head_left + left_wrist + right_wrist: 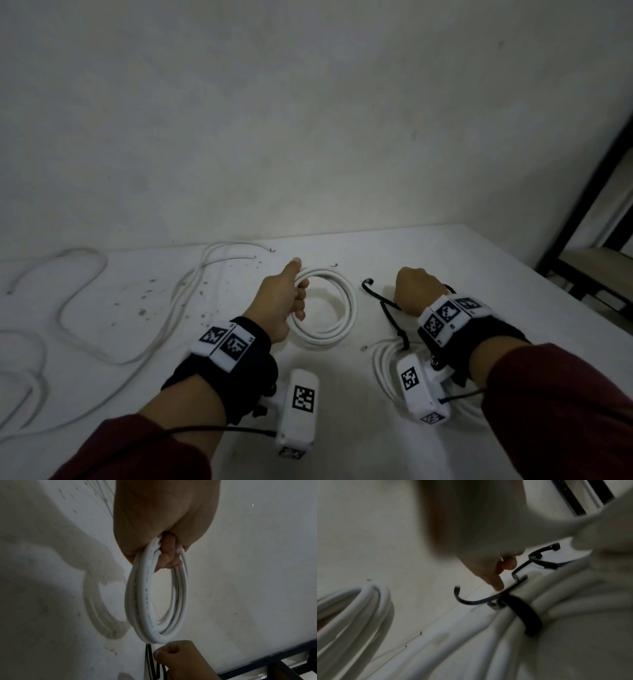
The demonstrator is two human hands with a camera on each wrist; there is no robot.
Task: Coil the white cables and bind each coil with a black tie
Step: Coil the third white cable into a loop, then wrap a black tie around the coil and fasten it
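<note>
Fingers of the left hand are curling round the springy white coil above the table — best pinched where loops bunch — while the right hand is pinching a stiff black tie.

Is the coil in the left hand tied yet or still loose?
Loose. The left hand grips the white coil with no tie showing around it; the black ties lie by the right hand.

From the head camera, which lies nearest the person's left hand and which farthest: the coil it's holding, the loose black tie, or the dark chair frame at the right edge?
1. White cable coil: gripped by the left hand itself.
2. Loose black tie: on the table just right of that coil, by the right hand.
3. Dark chair frame: off the table, at the far right edge.
</note>
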